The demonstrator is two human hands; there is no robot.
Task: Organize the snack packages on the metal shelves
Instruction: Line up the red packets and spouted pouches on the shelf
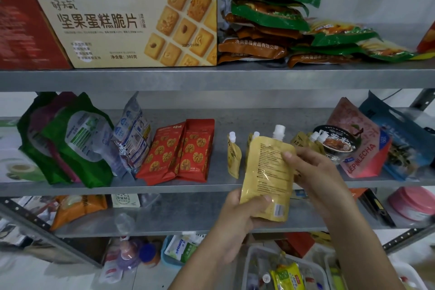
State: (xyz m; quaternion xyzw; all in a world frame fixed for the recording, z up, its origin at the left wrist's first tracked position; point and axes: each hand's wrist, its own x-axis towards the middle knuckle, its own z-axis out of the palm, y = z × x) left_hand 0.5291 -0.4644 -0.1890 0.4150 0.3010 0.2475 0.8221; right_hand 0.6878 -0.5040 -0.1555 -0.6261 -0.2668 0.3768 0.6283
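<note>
I hold a yellow spouted pouch (pixel 267 172) upright in front of the middle metal shelf (pixel 211 186). My left hand (pixel 237 216) grips its bottom edge, thumb across the front. My right hand (pixel 310 172) holds its right side, thumb on the face. Behind it on the shelf stand more yellow spouted pouches: one at the left (pixel 233 154), and others at the right (pixel 310 141). Two red walnut-print packs (pixel 179 150) lean to their left.
Green bags (pixel 68 139) and a clear-blue pouch (pixel 133 134) fill the shelf's left. A noodle bowl (pixel 336 141), pink bag (pixel 360 139) and blue bag (pixel 404 139) fill its right. The top shelf holds a biscuit box (pixel 127 28) and stacked green packets (pixel 273 7). A basket (pixel 282 268) sits below.
</note>
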